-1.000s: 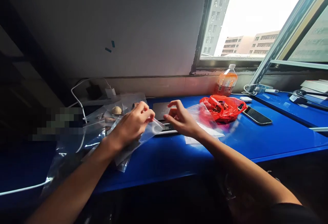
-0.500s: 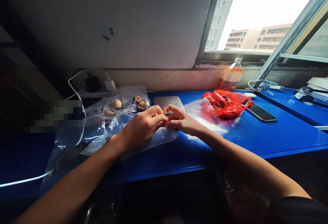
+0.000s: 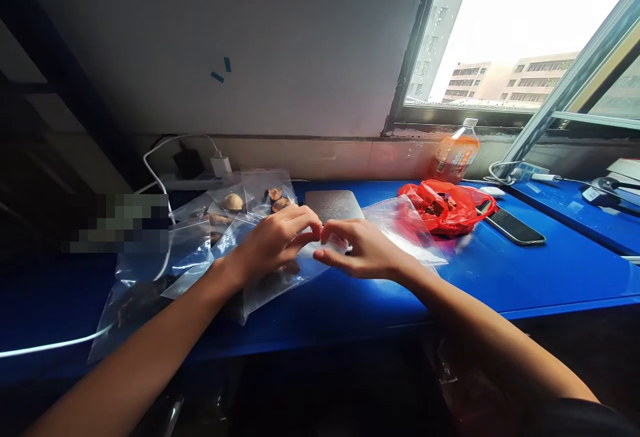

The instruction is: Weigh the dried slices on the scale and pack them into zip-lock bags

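In the head view, the left hand [image 3: 283, 240] and the right hand [image 3: 363, 248] meet over the blue, shiny table [image 3: 360, 307], in the middle. They have a clear, flat, thin plastic bag [image 3: 273, 293] between them. The left hand is curled, with thumb and first finger almost closed on the bag near its top. The right hand is bent like the letter C. Its first finger touches the tips of the left hand, and its thumb sits lower, with a gap between. A bit of the bag shows in that gap, but I cannot tell if the right hand grips it.

The bag's long way runs on a slant. Its top end points up and right, to the fingers. Its low end points down and left, back to the person, and one corner hangs close to the front edge of the table.

Just behind the hands lies a flat, silver metal plate [image 3: 335, 205]. To the left is a clear bag with brown and dark round pieces [image 3: 277, 200], beside a pale, round lump [image 3: 233, 202] in plastic. To the right sits a crumpled, red plastic bag [image 3: 465, 210], next to a black, flat phone [image 3: 517, 225].
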Tool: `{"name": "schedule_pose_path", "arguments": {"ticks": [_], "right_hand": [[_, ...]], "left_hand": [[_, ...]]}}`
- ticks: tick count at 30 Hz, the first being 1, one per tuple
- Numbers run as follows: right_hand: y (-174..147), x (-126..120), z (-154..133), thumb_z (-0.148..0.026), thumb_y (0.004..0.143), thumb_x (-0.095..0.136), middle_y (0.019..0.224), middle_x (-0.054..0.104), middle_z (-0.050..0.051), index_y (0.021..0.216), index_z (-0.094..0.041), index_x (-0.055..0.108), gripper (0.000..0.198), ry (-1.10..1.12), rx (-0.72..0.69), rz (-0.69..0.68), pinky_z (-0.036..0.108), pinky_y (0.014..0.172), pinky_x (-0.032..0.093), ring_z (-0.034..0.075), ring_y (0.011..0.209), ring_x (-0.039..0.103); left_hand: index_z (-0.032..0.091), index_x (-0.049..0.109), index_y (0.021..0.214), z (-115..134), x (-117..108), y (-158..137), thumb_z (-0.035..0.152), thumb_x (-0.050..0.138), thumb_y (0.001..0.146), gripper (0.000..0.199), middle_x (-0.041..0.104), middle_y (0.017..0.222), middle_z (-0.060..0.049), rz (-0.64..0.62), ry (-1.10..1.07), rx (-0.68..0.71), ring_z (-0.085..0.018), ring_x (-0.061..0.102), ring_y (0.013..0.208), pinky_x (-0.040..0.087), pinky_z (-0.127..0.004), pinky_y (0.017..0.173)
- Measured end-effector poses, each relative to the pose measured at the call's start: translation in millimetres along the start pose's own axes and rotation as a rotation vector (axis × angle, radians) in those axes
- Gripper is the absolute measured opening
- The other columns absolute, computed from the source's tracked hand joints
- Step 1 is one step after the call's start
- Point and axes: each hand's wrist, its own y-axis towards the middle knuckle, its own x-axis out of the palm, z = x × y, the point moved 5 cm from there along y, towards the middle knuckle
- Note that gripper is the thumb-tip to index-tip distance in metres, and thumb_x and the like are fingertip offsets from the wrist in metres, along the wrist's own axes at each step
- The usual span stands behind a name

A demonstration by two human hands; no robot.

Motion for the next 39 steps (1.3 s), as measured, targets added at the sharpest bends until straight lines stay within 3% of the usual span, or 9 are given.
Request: {"name": "schedule_pose_path", "arguments": {"ticks": [8, 16, 20, 25, 27, 31, 33, 35, 39], "right_hand": [[2, 1, 7, -0.043, 0.089, 0.055, 0.060, 0.049, -0.002, 0.064, -0.020, 0.046, 0.036, 0.013, 0.023, 0.068, 0.024, 0.056, 0.026, 0.009, 0.055, 0.038], [5, -10, 7, -0.054, 0.082, 0.063, 0.059, 0.040, -0.004, 0.063, -0.018, 0.049, 0.043, 0.450, 0.005, 0.089, 0.025, 0.054, 0.026, 0.009, 0.057, 0.035], [7, -27, 14, -0.054, 0.077, 0.068, 0.062, 0.041, -0.004, 0.065, -0.019, 0.047, 0.043, 0.670, 0.054, 0.245, 0.024, 0.054, 0.030, 0.008, 0.057, 0.036], [-19, -44, 33, -0.055, 0.082, 0.056, 0.076, 0.052, -0.001, 0.098, -0.026, 0.050, 0.033, 0.894, 0.236, 0.483, 0.028, 0.060, 0.043, 0.013, 0.065, 0.051], [-38, -39, 39, -0.058, 0.084, 0.049, 0.079, 0.056, 0.002, 0.102, -0.026, 0.050, 0.036, 0.964, 0.284, 0.458, 0.030, 0.062, 0.046, 0.016, 0.068, 0.055], [-76, -21, 28, -0.075, 0.080, 0.042, 0.090, 0.062, 0.008, 0.110, -0.026, 0.050, 0.058, 0.998, 0.271, 0.209, 0.038, 0.065, 0.050, 0.022, 0.077, 0.062], [-89, -23, 15, -0.079, 0.075, 0.049, 0.107, 0.064, 0.011, 0.112, -0.029, 0.047, 0.062, 0.980, 0.233, 0.192, 0.040, 0.068, 0.051, 0.025, 0.089, 0.065], [-100, -29, 6, -0.073, 0.076, 0.056, 0.121, 0.061, 0.011, 0.106, -0.031, 0.047, 0.053, 0.978, 0.223, 0.282, 0.040, 0.070, 0.053, 0.026, 0.095, 0.066], [-117, -43, 14, -0.059, 0.086, 0.054, 0.121, 0.062, 0.010, 0.104, -0.031, 0.047, 0.034, 1.024, 0.290, 0.495, 0.033, 0.054, 0.052, 0.024, 0.089, 0.068]], "left_hand": [[0.020, 0.061, 0.096, -6, 3, -1, 0.023, 0.050, 0.093, 0.013, 0.066, 0.091, -0.003, -0.128, -0.043, -0.117, -0.015, 0.061, 0.080, 0.047, -0.026, 0.070], [0.021, 0.064, 0.089, -32, -19, -6, 0.029, 0.049, 0.093, 0.017, 0.066, 0.093, -0.004, -0.127, 0.171, -0.171, -0.020, 0.056, 0.091, 0.044, -0.035, 0.084], [0.021, 0.063, 0.086, -25, -32, -4, 0.029, 0.052, 0.091, 0.014, 0.065, 0.089, -0.003, -0.019, 0.046, -0.198, -0.018, 0.057, 0.086, 0.047, -0.033, 0.079], [0.023, 0.060, 0.088, -2, -59, 22, 0.028, 0.058, 0.089, 0.006, 0.061, 0.078, 0.000, 0.196, -0.237, -0.161, -0.013, 0.058, 0.071, 0.051, -0.029, 0.068], [0.022, 0.059, 0.088, 9, -76, 38, 0.026, 0.059, 0.090, 0.005, 0.059, 0.076, 0.002, 0.334, -0.227, -0.102, -0.010, 0.056, 0.068, 0.051, -0.029, 0.067], [0.021, 0.055, 0.090, 30, -96, 74, 0.023, 0.058, 0.093, 0.005, 0.057, 0.076, 0.004, 0.568, -0.243, 0.010, -0.007, 0.053, 0.066, 0.050, -0.027, 0.070], [0.022, 0.052, 0.091, 39, -91, 92, 0.023, 0.055, 0.095, 0.005, 0.056, 0.075, 0.004, 0.611, -0.262, 0.022, -0.006, 0.054, 0.067, 0.050, -0.025, 0.069], [0.022, 0.052, 0.095, 50, -75, 107, 0.027, 0.050, 0.097, 0.006, 0.057, 0.075, 0.005, 0.604, -0.250, -0.012, -0.007, 0.058, 0.071, 0.050, -0.024, 0.067], [0.022, 0.052, 0.101, 70, -28, 124, 0.034, 0.042, 0.099, 0.015, 0.061, 0.079, 0.004, 0.476, -0.345, -0.048, -0.010, 0.065, 0.078, 0.050, -0.023, 0.065]]}}
